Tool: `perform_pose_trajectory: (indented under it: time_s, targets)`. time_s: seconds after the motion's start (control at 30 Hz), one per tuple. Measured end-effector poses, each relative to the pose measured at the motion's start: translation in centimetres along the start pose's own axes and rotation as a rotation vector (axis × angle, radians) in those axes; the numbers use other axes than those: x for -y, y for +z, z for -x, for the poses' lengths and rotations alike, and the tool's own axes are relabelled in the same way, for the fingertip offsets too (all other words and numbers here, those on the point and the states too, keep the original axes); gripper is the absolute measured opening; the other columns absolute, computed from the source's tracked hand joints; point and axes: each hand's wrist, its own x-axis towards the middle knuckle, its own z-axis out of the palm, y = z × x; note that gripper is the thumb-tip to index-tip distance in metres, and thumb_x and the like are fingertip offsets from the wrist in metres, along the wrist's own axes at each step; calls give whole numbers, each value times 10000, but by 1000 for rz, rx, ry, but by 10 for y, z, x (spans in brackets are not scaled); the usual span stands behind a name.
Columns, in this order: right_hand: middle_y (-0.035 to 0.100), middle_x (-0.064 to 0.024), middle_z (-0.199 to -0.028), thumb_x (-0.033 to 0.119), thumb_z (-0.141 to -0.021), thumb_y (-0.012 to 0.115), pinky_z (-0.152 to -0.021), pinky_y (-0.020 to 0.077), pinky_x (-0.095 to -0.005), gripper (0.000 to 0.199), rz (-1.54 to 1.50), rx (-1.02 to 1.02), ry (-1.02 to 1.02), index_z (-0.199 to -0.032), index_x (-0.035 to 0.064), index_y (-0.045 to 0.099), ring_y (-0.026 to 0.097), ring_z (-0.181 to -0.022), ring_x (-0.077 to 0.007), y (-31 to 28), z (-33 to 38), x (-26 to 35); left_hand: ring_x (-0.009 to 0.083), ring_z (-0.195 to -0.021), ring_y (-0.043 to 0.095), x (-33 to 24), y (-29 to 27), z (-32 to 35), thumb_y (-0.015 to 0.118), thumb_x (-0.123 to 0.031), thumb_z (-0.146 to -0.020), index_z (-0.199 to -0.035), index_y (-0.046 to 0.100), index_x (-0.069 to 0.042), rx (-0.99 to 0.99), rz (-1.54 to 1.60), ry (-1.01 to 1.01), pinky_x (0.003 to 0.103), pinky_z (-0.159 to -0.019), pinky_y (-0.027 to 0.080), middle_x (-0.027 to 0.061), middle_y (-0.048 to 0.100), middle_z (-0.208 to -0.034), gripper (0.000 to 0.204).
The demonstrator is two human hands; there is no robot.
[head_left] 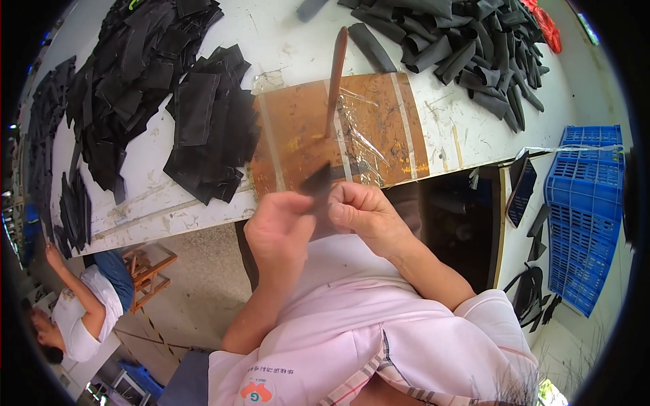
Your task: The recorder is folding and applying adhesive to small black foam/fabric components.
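Note:
A small black fabric piece (318, 178) is up between my two hands in front of the worktable's edge, blurred by motion. My left hand (279, 227) is closed on its left side, its fingers curled and somewhat smeared. With thumb and forefinger pinched together, my right hand (365, 211) grips the right edge of the piece. Just beyond my hands lies a worn brown board (298, 115) with strips of tape across it. A reddish-brown rod (336, 78) stands up from the board, leaning slightly.
Left of the board are stacked flat black fabric pieces (206, 122) and a larger heap (128, 74). Rolled dark fabric tubes (467, 54) pile up at the far right of the white table (440, 128). Blue crates (583, 216) stand right. A person (88, 304) works at far left near a wooden stool (145, 271).

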Motion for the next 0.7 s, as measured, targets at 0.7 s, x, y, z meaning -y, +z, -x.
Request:
perform_pose_trajectory:
  time_s: [0.7]
  targets:
    - [520,-46,-732,148,-784,595,-511,383,-252,170,912,-139,-678,-760,25,481,469,-593,-142,32,-1,101,64,-620,515,-82,36,-13,552,25,-788,-907,482,26,323,260,244,178,-486,404,105,560,-796,137]
